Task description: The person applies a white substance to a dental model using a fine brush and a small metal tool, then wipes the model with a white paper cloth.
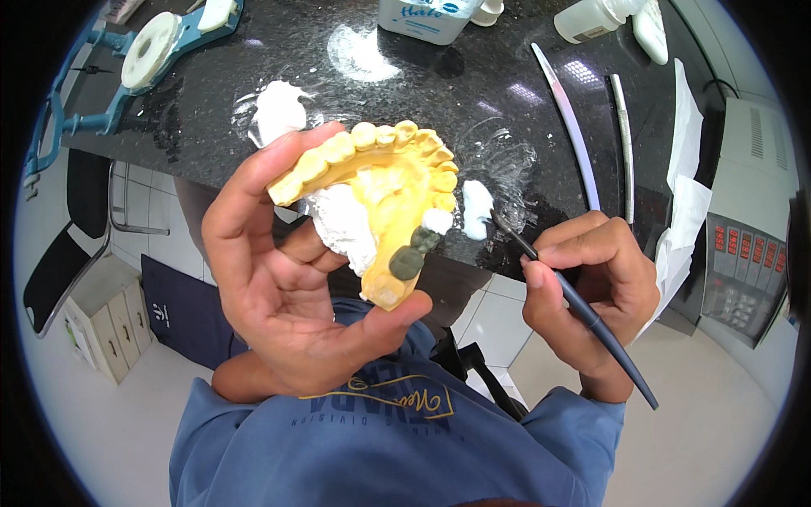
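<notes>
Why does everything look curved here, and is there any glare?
Head view: the fisheye lens bends straight edges toward a dark round rim. Head view: overhead light leaves pale reflections on the glossy black countertop; the yellow dental model looks fairly sharp.

The upper edge crops a white container (418, 27) and a blue frame (194, 43), while a yellow dental model (395, 203) hides some fingertips of the left hand (283, 296).

A black, metal-framed chair (83, 198) and a cream drawer cabinet (107, 327) are seen at left, a boxy grey machine (748, 211) at right.
</notes>
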Available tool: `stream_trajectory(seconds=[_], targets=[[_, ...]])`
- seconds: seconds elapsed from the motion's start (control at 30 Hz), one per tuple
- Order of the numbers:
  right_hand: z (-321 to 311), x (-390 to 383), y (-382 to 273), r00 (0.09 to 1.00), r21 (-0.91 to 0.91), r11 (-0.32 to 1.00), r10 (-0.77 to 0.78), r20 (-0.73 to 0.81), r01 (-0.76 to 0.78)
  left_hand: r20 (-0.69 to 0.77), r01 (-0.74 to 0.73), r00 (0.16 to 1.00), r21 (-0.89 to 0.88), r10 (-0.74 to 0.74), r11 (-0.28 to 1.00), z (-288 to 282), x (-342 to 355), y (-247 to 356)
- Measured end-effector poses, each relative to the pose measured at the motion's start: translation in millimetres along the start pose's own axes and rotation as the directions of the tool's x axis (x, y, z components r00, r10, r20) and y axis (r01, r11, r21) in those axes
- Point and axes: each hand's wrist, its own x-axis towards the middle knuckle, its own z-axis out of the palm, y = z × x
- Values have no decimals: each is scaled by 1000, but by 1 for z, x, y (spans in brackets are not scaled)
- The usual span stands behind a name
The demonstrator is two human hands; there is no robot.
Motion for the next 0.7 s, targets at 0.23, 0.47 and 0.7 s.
stream_trajectory(seconds=[0.23, 0.47, 0.7], targets=[[4, -5, 7, 996, 95, 995, 13, -84, -5, -53, 43, 998, -1, -43, 999, 3, 0, 1], [1, -1, 4, 1000, 46, 999, 16, -6, -16, -54, 62, 997, 0, -62, 998, 2, 1, 3], [1, -1, 5, 1000, 44, 999, -3, -15, 3, -18, 63, 998, -21, -63, 998, 0, 2, 2]])
